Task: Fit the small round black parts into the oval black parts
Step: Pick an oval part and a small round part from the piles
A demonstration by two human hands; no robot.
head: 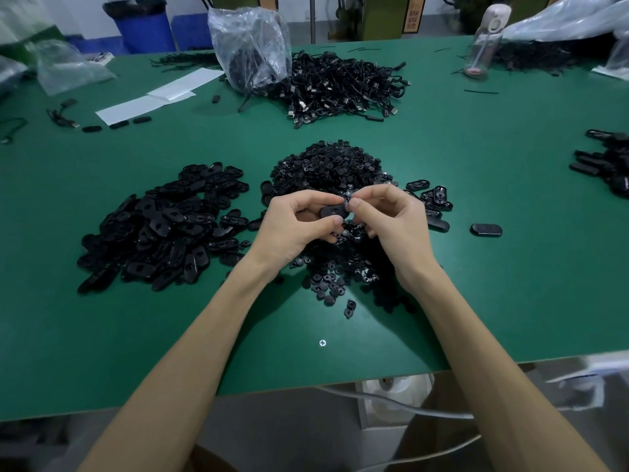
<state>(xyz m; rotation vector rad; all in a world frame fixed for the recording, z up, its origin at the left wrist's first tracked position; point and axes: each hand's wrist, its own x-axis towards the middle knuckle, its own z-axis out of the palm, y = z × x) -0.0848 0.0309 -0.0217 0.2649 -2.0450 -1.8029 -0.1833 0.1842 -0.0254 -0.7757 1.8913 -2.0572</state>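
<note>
My left hand (299, 226) grips an oval black part (333, 210) between thumb and fingers, just above the middle pile. My right hand (388, 219) pinches a small round black part (348, 198) at the oval part's right end, the two parts touching. Below both hands spreads a heap of small round black parts (335, 168). To the left lies a big pile of oval black parts (163, 229). A few more oval parts (437, 195) sit right of my right hand, and a single one (486, 230) lies further right.
A tangle of black cables (340, 86) and a clear plastic bag (250, 46) sit at the back centre. White paper sheets (153, 97) lie back left, a bottle (485, 39) back right, more black parts (606, 165) at the right edge. A screw head (322, 343) marks the green table (102, 335).
</note>
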